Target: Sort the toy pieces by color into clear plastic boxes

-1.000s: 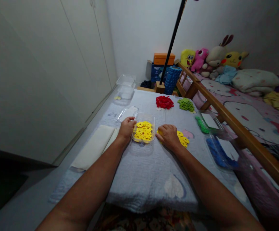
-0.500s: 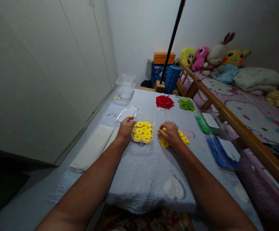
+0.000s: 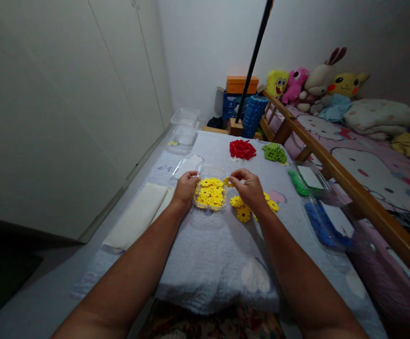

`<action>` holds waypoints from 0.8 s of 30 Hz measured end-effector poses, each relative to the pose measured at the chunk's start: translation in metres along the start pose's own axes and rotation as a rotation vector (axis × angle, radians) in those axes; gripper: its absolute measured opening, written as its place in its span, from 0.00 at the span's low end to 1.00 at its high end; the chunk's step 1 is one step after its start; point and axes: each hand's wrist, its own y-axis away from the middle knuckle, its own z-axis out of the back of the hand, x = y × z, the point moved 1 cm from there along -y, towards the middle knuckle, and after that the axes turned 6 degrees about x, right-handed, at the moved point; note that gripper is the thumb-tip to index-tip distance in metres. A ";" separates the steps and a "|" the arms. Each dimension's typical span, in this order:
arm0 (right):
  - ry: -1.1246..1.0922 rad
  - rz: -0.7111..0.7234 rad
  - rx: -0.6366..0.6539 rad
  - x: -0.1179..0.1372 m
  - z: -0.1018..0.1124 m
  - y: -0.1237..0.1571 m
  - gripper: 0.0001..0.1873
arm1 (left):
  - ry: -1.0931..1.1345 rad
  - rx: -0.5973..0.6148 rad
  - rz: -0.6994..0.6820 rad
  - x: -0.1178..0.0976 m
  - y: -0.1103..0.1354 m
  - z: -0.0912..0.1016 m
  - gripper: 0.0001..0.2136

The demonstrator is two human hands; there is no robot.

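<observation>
Pinching one yellow flower (image 3: 228,182), my right hand (image 3: 250,188) partly hides the loose pile (image 3: 243,214) while my left hand (image 3: 185,190) holds a clear box (image 3: 212,171) of yellow flowers (image 3: 210,193).

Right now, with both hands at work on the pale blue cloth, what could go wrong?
The small yellow flower-shaped plastic piece pinched in the right hand could slip and land outside the clear plastic container. The left hand holds that container by one side, so a knock might tip it. The right hand partly covers the loose yellow pile, so it might brush pieces away.
</observation>
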 end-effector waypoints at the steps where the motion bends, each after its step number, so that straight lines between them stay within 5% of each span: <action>1: 0.023 0.003 0.019 0.004 -0.005 0.001 0.08 | 0.002 0.002 -0.002 0.000 0.000 0.000 0.18; 15: 0.427 -0.012 0.070 0.001 -0.037 0.006 0.08 | 0.016 0.013 -0.012 0.003 -0.002 0.001 0.18; 19: 0.442 0.002 0.051 -0.008 -0.017 0.002 0.11 | 0.002 0.004 -0.011 0.003 -0.002 0.001 0.18; 24: 0.319 0.013 -0.013 -0.032 0.041 -0.001 0.11 | -0.004 0.002 -0.005 0.001 -0.002 0.001 0.18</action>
